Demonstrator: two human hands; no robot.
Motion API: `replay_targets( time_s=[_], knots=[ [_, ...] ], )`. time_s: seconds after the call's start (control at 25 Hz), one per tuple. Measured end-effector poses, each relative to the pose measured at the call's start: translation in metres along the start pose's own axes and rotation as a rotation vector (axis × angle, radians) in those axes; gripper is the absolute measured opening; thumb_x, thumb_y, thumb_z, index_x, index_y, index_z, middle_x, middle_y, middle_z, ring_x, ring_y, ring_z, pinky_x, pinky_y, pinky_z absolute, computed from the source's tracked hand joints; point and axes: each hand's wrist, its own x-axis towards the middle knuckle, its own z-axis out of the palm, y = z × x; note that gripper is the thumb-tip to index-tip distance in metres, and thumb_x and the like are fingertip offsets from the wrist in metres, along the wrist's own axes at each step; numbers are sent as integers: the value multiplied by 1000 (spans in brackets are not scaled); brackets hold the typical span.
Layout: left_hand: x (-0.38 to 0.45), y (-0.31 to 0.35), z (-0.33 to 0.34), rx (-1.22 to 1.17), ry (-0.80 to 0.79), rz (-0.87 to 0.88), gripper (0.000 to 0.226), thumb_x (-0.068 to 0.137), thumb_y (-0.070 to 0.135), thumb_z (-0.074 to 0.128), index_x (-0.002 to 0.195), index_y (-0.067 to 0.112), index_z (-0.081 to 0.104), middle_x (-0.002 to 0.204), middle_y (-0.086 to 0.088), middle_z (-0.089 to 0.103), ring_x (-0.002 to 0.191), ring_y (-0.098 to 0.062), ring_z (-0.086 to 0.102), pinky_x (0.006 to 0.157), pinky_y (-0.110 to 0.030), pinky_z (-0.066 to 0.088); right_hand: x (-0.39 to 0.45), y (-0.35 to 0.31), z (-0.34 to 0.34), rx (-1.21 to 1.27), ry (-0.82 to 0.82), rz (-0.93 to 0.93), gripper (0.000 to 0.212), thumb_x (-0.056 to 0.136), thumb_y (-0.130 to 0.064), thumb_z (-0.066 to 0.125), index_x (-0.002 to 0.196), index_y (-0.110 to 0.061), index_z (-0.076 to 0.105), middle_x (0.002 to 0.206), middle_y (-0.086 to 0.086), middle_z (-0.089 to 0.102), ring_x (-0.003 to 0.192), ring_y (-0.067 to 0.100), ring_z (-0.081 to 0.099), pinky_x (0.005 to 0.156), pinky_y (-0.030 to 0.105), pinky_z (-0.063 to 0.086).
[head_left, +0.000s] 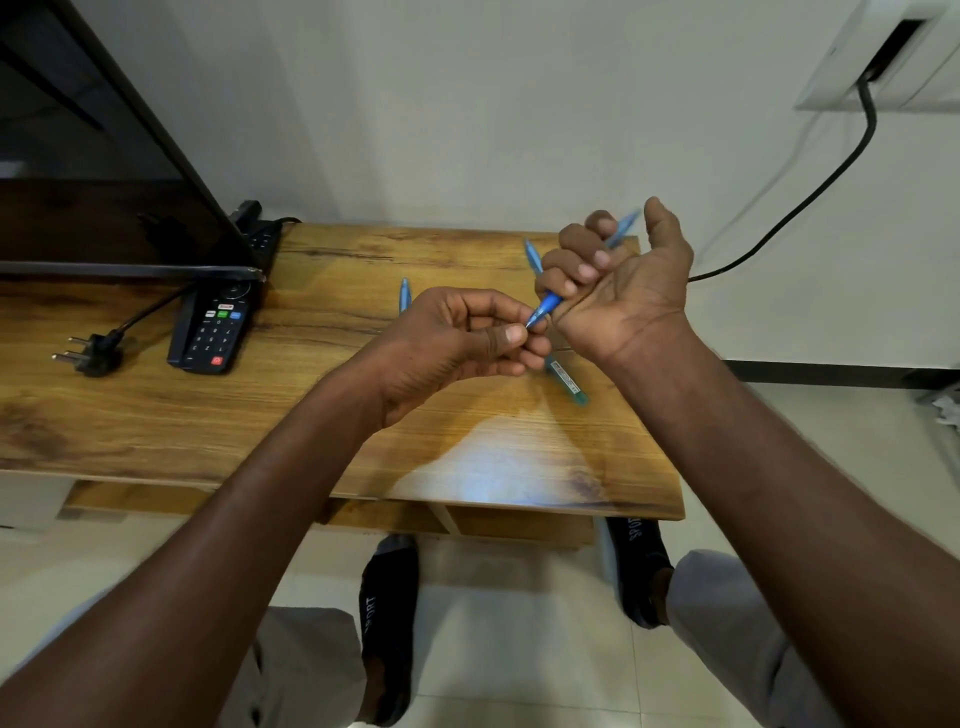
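Right hand (623, 291) fists blue pen (548, 306), right of centre, above surface (260, 415). Left hand (457, 338) pinches its tip. Risks: small pinch slips, tip part drops among loose pens (569, 376), likely rolls off near edge; point may jab fingertip.

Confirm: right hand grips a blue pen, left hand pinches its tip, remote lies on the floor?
No: the head view shows the remote on the wooden table, not the floor. The right hand does grip the blue pen; the left hand pinches its tip.
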Motion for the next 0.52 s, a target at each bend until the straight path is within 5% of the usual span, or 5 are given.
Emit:
replay_targets(
  time_s=[0.08,0.16,0.28,0.52],
  knots=[
    [-6,4,-12,134,56,-48,22,100,7,66,119,-2,72,107,-20,79,100,-30,77,85,-33,64,3,9,4,-72,44,45,42,104,-50,42,81,-15,52,66,-1,37,55,13,33,57,28,27],
    [-12,5,-25,351,214,-96,16,101,11,67,109,1,76,97,-15,80,88,-25,78,75,-34,64,6,20,9,-199,109,78,20,104,-23,43,100,-11,58,75,4,44,62,15,42,61,29,35],
    [-16,-1,-49,824,527,-134,12,101,16,68,102,9,78,91,-8,78,87,-23,75,80,-42,63,10,42,12,-624,184,117,26,100,4,42,105,-4,65,82,10,54,69,17,57,62,30,50],
    [-19,-15,-76,1029,745,-225,8,97,20,72,100,15,77,96,-4,74,88,-20,69,75,-38,61,41,93,-1,-1340,348,-90,10,90,-4,75,88,-13,72,97,12,77,91,29,76,84,46,65]
  ],
)
